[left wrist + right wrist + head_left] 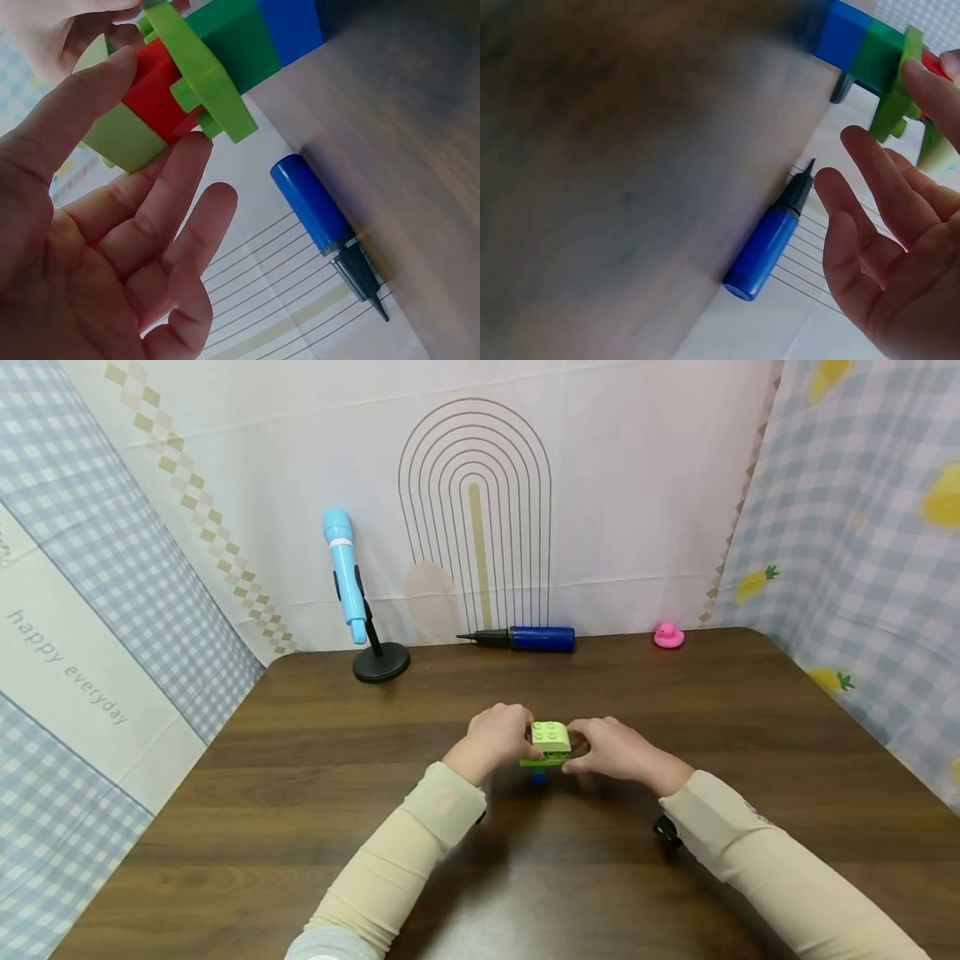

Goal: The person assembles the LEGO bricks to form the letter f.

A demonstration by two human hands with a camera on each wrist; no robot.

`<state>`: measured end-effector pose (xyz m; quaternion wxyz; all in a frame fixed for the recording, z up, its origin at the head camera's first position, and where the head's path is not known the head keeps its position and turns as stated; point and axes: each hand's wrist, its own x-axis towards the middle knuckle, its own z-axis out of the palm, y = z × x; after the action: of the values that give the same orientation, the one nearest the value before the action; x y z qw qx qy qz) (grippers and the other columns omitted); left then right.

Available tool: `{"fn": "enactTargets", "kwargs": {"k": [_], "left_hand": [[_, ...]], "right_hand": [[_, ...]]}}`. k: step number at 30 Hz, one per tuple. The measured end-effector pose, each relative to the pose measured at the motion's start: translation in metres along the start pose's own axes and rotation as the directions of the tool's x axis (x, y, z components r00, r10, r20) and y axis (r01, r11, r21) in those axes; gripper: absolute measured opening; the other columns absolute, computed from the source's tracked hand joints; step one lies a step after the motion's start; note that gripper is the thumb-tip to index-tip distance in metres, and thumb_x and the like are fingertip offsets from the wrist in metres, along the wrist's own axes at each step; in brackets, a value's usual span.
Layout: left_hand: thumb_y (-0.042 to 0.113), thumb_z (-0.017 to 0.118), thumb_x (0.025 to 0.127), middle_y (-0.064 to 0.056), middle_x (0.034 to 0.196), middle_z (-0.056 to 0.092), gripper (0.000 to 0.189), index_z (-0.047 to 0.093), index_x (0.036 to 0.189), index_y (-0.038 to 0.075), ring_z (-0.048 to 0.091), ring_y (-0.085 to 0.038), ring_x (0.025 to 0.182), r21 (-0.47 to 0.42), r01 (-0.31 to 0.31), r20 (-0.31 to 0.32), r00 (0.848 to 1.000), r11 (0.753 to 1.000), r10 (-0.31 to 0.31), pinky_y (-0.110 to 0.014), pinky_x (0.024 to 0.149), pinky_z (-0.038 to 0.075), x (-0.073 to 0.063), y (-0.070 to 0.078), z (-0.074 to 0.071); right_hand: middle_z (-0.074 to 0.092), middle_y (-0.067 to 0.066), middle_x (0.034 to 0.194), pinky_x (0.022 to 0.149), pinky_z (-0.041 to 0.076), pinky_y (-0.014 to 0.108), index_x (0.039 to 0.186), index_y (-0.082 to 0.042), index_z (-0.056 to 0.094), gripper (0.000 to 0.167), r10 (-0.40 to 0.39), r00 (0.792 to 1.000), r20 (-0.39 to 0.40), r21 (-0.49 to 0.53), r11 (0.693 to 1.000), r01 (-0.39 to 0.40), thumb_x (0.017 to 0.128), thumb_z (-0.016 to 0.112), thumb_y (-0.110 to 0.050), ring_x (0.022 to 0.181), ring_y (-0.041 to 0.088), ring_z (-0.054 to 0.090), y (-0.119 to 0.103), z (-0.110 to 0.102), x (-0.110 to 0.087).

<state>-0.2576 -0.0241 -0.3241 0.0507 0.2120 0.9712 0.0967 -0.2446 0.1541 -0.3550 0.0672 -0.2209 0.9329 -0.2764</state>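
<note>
A small stack of toy building blocks [551, 737] stands upright on the table between my two hands. From bottom to top it has a blue brick [291, 30], a dark green brick [236, 45], a lime plate [214, 82], a red brick [156, 90] and a pale green curved brick [127, 139] with studs. My left hand [497, 742] pinches the upper bricks, thumb on one side and fingers on the other. On the opposite side my right hand [617, 748] grips the stack, its thumb over the lime plate; its lower fingers extend free.
Along the back of the brown table [300, 827] are a light blue microphone [345, 572] on a black stand [381, 662], a blue hand pump [543, 638] lying on its side, and a pink rubber duck [668, 636]. Patterned cloth [622, 485] hangs behind.
</note>
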Motion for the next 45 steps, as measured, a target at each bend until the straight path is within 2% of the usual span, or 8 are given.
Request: {"fn": "enactTargets", "kwargs": {"k": [4, 11, 16, 22, 29, 36, 41, 45], "left_hand": [[0.038, 0.071, 0.068, 0.007, 0.067, 0.053, 0.026, 0.059, 0.077, 0.017, 0.049, -0.012, 0.063, -0.002, -0.008, -0.019, 1.0, 1.0, 0.008, -0.029, 0.051, 0.037, -0.002, -0.001, 0.003], [0.038, 0.073, 0.067, 0.007, 0.08, 0.059, 0.037, 0.064, 0.094, 0.016, 0.053, -0.011, 0.07, -0.014, -0.013, -0.032, 0.999, 1.0, 0.012, -0.031, 0.057, 0.042, -0.011, -0.011, 0.013], [0.036, 0.073, 0.067, 0.009, 0.073, 0.059, 0.027, 0.068, 0.086, 0.018, 0.051, -0.009, 0.062, -0.05, -0.006, -0.033, 0.999, 0.999, 0.004, -0.03, 0.052, 0.04, -0.013, -0.019, 0.019], [0.036, 0.071, 0.069, 0.011, 0.064, 0.056, 0.019, 0.068, 0.079, 0.02, 0.048, -0.009, 0.057, -0.095, -0.006, -0.023, 1.0, 0.995, 0.003, -0.028, 0.049, 0.038, -0.012, -0.022, 0.02], [0.035, 0.066, 0.076, 0.003, 0.09, 0.063, 0.032, 0.066, 0.099, 0.013, 0.057, -0.012, 0.075, -0.172, 0.004, -0.012, 1.0, 0.985, -0.006, -0.032, 0.063, 0.044, -0.009, -0.024, 0.02], [0.033, 0.059, 0.082, -0.003, 0.101, 0.061, 0.037, 0.062, 0.109, 0.008, 0.056, -0.016, 0.09, -0.27, -0.002, -0.006, 1.0, 0.963, 0.001, -0.034, 0.076, 0.043, -0.004, -0.026, 0.019], [0.03, 0.055, 0.085, -0.005, 0.104, 0.06, 0.036, 0.06, 0.111, 0.006, 0.054, -0.015, 0.091, -0.339, -0.022, -0.021, 1.0, 0.94, 0.016, -0.032, 0.077, 0.042, -0.001, -0.025, 0.02], [0.028, 0.053, 0.087, -0.005, 0.099, 0.061, 0.032, 0.062, 0.107, 0.004, 0.054, -0.014, 0.079, -0.396, -0.028, -0.028, 0.999, 0.918, 0.019, -0.029, 0.07, 0.042, 0.0, -0.025, 0.023]], "right_hand": [[0.063, 0.002, 0.088, 0.071, 0.045, 0.033, 0.097, -0.004, 0.061, 0.033, -0.002, 1.0, -0.013, 0.008, 1.0, 0.002, 0.071, 0.072, -0.021, 0.081, 0.015, 0.059, 0.001, 0.003, 0.001], [0.063, 0.002, 0.087, 0.071, 0.046, 0.033, 0.097, -0.004, 0.061, 0.033, 0.009, 1.0, -0.012, 0.023, 1.0, -0.009, 0.071, 0.072, -0.021, 0.08, 0.014, 0.059, 0.001, 0.006, 0.001], [0.062, 0.004, 0.088, 0.071, 0.046, 0.034, 0.098, -0.003, 0.061, 0.035, 0.027, 0.999, -0.018, 0.032, 0.999, -0.027, 0.071, 0.072, -0.021, 0.08, 0.015, 0.058, 0.0, 0.004, 0.0], [0.063, 0.004, 0.089, 0.071, 0.046, 0.033, 0.098, -0.002, 0.061, 0.034, 0.015, 1.0, -0.025, 0.046, 0.999, -0.014, 0.072, 0.071, -0.022, 0.08, 0.015, 0.059, 0.001, 0.004, 0.0], [0.063, 0.007, 0.089, 0.07, 0.046, 0.032, 0.101, 0.003, 0.06, 0.035, -0.003, 0.995, -0.096, 0.086, 0.996, 0.012, 0.077, 0.066, -0.022, 0.081, 0.016, 0.059, 0.006, 0.005, 0.003], [0.062, 0.011, 0.09, 0.07, 0.046, 0.033, 0.101, 0.006, 0.059, 0.039, 0.029, 0.99, -0.138, 0.13, 0.991, -0.011, 0.078, 0.064, -0.026, 0.082, 0.019, 0.059, 0.01, 0.003, 0.006], [0.063, 0.012, 0.085, 0.062, 0.047, 0.029, 0.098, 0.008, 0.057, 0.04, 0.107, 0.988, -0.108, 0.269, 0.96, -0.074, 0.078, 0.065, -0.025, 0.072, 0.02, 0.06, 0.013, 0.001, 0.007], [0.064, 0.015, 0.083, 0.061, 0.046, 0.03, 0.095, 0.008, 0.057, 0.039, 0.153, 0.985, -0.081, 0.361, 0.926, -0.114, 0.079, 0.064, -0.027, 0.065, 0.023, 0.061, 0.014, 0.0, 0.006]]}}
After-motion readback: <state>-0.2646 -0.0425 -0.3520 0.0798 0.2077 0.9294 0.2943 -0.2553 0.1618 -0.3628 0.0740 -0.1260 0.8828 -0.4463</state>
